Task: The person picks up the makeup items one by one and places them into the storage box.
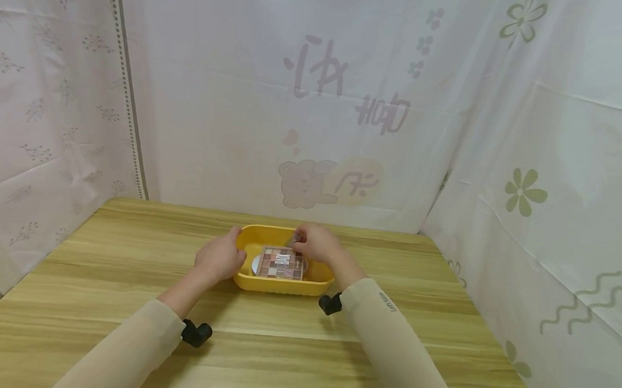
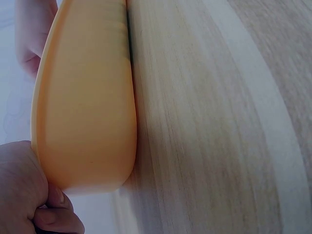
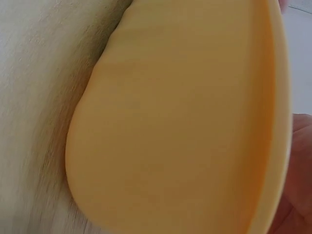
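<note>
A yellow plastic basin [image 1: 286,286] sits on the table. In it lies an eyeshadow palette [image 1: 273,270] with a grid of brown and pink squares, on top of a round white item [image 1: 256,265] that is mostly covered. My left hand [image 1: 221,257] grips the basin's left rim, thumb inside; the left wrist view shows its fingers [image 2: 59,217] curled under the outer side. Over the back right of the basin, my right hand [image 1: 316,242] pinches a small greyish item [image 1: 291,240] just behind the palette. Its kind is hidden by the fingers. The basin wall [image 3: 170,122] hides most of that hand in the right wrist view.
The wooden table [image 1: 262,354] extends around the basin on all sides. Pale printed curtains [image 1: 231,109] hang behind the table and along both sides. A black wrist camera [image 1: 196,334] is strapped below each hand.
</note>
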A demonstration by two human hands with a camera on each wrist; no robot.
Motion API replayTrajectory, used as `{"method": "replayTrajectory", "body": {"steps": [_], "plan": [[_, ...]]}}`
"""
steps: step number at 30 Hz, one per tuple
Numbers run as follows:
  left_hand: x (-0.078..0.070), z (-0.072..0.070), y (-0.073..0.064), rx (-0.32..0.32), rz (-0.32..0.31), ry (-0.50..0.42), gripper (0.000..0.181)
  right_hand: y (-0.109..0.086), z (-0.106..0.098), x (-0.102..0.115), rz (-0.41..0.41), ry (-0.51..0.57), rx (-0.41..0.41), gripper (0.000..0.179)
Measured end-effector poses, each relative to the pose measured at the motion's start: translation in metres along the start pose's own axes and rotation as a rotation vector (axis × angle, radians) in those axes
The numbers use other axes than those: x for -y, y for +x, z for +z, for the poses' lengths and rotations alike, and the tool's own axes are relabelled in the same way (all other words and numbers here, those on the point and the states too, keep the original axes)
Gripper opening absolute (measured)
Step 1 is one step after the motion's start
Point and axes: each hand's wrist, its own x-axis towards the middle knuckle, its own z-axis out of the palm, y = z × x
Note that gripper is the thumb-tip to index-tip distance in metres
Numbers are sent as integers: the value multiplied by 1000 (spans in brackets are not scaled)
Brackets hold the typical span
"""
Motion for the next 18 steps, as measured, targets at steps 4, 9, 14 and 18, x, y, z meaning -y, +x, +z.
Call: {"method": "replayTrajectory", "body": {"steps": [4, 9, 14, 18], "plan": [[-1, -1, -1, 4, -2, 1, 66, -2, -1, -4, 12, -3, 0, 30], [-1, -1, -2, 6, -1, 3, 65, -4, -3, -10, 34, 9, 4, 37], [-1, -1, -2, 8, 1, 6, 66, -6, -5, -14, 45, 22, 5, 37], [0, 0, -1, 5, 5, 2, 66, -8, -7, -15, 40, 34, -4, 37]]}}
